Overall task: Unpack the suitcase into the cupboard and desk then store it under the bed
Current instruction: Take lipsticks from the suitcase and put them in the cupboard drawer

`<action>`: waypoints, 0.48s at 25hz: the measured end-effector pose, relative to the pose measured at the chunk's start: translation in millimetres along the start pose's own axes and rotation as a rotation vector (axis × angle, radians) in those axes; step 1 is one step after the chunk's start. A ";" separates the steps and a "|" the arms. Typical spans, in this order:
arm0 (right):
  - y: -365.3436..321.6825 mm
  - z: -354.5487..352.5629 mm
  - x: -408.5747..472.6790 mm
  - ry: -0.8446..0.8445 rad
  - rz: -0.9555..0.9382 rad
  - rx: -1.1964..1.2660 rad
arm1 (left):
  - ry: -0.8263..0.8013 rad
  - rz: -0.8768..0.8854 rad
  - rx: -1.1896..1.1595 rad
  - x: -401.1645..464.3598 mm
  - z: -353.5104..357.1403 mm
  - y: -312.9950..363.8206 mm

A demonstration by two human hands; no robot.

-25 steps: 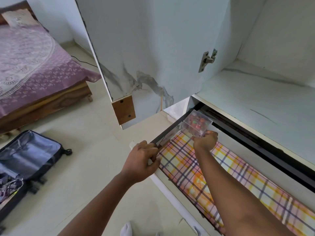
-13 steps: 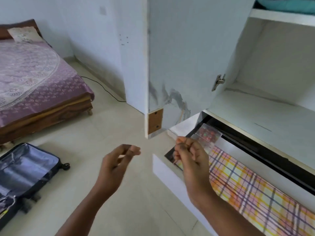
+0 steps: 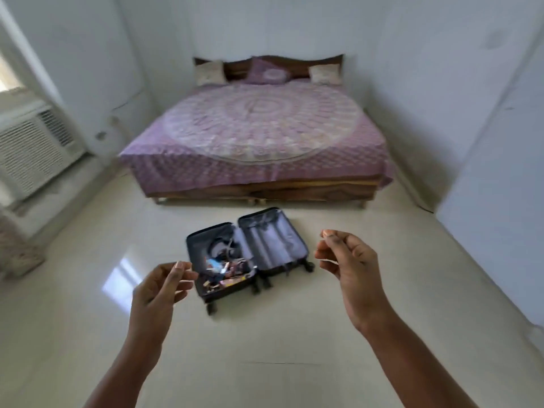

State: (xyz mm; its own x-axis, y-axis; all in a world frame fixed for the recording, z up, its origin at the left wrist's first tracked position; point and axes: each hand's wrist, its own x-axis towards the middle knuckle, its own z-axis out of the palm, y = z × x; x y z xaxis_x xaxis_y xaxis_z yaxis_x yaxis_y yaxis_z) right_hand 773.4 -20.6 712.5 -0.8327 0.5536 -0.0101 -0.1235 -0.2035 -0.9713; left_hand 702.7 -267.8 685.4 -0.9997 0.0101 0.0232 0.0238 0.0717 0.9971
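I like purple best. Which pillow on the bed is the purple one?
The middle pillow, propped against the wooden headboard. It matches the purple bedspread; the left pillow and right pillow are both cream.

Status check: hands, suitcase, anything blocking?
Left hand and right hand both empty, fingers loosely curled. Suitcase open on the floor before the bed, one half holding small items. Bare floor between hands and suitcase.
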 end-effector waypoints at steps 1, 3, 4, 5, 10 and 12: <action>11.8 23.4 13.1 -0.054 0.031 -0.011 | 0.060 -0.024 0.000 13.2 -21.4 -5.3; 38.0 64.1 41.6 -0.124 0.102 -0.049 | 0.139 -0.077 -0.002 41.7 -50.6 -19.4; 52.9 81.0 58.1 -0.144 0.139 -0.071 | 0.167 -0.105 0.003 57.9 -60.0 -28.6; 68.6 96.9 77.1 -0.157 0.175 -0.087 | 0.187 -0.135 0.007 76.7 -67.6 -38.9; 136.8 171.2 193.0 -0.166 0.308 -0.111 | 0.252 -0.291 0.051 187.7 -80.6 -81.2; 162.5 207.2 244.0 -0.164 0.373 -0.137 | 0.281 -0.343 0.082 239.6 -79.2 -92.7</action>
State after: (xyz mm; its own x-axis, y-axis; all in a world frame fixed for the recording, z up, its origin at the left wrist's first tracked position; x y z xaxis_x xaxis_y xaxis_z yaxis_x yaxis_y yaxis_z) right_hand 438.4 -85.9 601.5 -0.8828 0.3243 -0.3397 0.2662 -0.2503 -0.9308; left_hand 460.3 -351.0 604.2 -0.9132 -0.2984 -0.2774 -0.3197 0.1026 0.9420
